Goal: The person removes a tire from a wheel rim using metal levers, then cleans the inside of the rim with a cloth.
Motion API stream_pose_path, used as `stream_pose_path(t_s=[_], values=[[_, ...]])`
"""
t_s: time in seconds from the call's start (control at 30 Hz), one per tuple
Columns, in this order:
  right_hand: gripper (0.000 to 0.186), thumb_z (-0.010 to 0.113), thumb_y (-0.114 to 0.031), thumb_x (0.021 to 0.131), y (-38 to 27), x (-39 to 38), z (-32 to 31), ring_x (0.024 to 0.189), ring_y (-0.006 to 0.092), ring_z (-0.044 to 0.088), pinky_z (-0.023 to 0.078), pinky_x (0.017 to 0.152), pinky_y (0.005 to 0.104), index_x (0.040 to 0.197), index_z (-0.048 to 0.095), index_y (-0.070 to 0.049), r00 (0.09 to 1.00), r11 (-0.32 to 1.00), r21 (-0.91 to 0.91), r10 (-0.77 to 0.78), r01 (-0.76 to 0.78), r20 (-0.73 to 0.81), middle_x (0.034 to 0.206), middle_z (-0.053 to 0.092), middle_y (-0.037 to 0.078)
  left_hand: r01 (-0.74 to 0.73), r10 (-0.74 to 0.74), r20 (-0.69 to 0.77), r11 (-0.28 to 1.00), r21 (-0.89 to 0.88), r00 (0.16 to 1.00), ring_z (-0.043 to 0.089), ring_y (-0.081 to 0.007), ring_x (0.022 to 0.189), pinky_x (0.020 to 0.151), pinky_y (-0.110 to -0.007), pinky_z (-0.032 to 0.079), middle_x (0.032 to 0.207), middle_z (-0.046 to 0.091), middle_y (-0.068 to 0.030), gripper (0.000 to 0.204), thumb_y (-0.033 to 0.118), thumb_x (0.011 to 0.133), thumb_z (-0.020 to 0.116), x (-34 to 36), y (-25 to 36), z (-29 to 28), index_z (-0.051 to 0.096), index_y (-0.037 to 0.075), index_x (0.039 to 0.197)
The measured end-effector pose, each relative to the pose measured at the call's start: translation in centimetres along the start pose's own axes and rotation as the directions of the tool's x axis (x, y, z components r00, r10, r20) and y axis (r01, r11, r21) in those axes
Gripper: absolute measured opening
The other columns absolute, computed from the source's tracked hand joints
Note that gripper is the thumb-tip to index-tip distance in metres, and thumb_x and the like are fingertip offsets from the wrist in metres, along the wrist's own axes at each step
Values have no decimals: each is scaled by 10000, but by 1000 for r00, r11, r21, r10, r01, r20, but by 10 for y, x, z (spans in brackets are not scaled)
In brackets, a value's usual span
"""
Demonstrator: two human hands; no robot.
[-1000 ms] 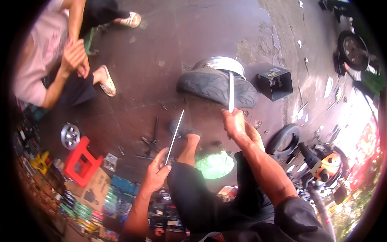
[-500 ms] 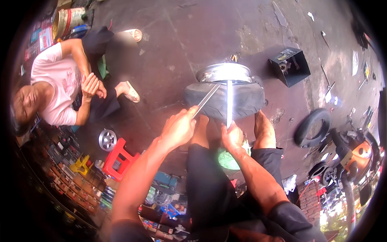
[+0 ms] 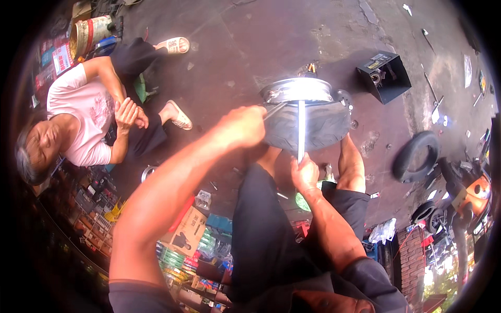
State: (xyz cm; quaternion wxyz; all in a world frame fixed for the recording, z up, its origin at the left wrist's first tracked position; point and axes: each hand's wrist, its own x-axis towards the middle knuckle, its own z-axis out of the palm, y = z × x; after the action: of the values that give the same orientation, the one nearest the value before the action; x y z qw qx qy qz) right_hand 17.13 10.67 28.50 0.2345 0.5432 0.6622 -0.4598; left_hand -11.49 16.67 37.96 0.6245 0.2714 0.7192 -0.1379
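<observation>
Stained dark floor is spreading beyond the grip. The left hand is clenching a thin metal bar, the right hand a flat bright bar; just ahead of both, a black tire is meeting a silver rim.

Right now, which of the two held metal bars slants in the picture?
The left bar, in the left hand: it slants up rightward, while the right bar, in the right hand, runs nearly vertical.
</observation>
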Motion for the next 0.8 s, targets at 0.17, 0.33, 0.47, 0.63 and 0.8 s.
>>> stream_pose_path(t_s=[0.17, 0.33, 0.47, 0.63, 0.8], values=[[380, 632, -383, 930, -27, 24, -25, 899, 483, 672, 505, 824, 552, 977, 641, -6, 997, 996, 38, 79, -80, 17, 863, 701, 274, 110, -145, -155, 970, -216, 977, 606, -429, 1228, 1033, -512, 487, 1266, 666, -241, 445, 138, 954, 587, -4, 21, 38, 572, 128, 1399], [398, 619, -399, 933, -47, 42, -45, 986, 474, 674, 510, 893, 545, 1077, 679, -33, 990, 990, 63, 121, -126, 72, 966, 719, 267, 95, -189, -244, 931, -351, 951, 634, -442, 1182, 1004, -514, 501, 1194, 699, -243, 430, 140, 955, 611, 12, 22, 58, 594, 118, 1384], [394, 615, -400, 929, -48, 51, -52, 1009, 471, 673, 512, 901, 539, 1092, 687, -49, 985, 988, 33, 145, -149, 97, 993, 724, 256, 84, -216, -279, 904, -419, 936, 657, -444, 1134, 966, -514, 519, 1183, 696, -258, 444, 140, 956, 600, 23, 18, 78, 584, 118, 1399], [408, 621, -401, 918, -42, 63, -68, 1013, 469, 674, 513, 913, 535, 1112, 701, -51, 980, 986, -4, 169, -169, 101, 1005, 726, 255, 34, -215, -384, 904, -427, 898, 677, -466, 1024, 896, -557, 526, 1121, 691, -253, 447, 160, 956, 601, 34, 33, 114, 572, 134, 1402], [415, 617, -406, 912, -38, 61, -72, 1024, 467, 673, 506, 932, 534, 1120, 704, -58, 985, 987, -65, 149, -144, 83, 1011, 724, 259, 11, -200, -402, 905, -426, 894, 679, -472, 961, 856, -581, 528, 1115, 669, -243, 446, 172, 976, 584, 41, 34, 142, 548, 159, 1421]])
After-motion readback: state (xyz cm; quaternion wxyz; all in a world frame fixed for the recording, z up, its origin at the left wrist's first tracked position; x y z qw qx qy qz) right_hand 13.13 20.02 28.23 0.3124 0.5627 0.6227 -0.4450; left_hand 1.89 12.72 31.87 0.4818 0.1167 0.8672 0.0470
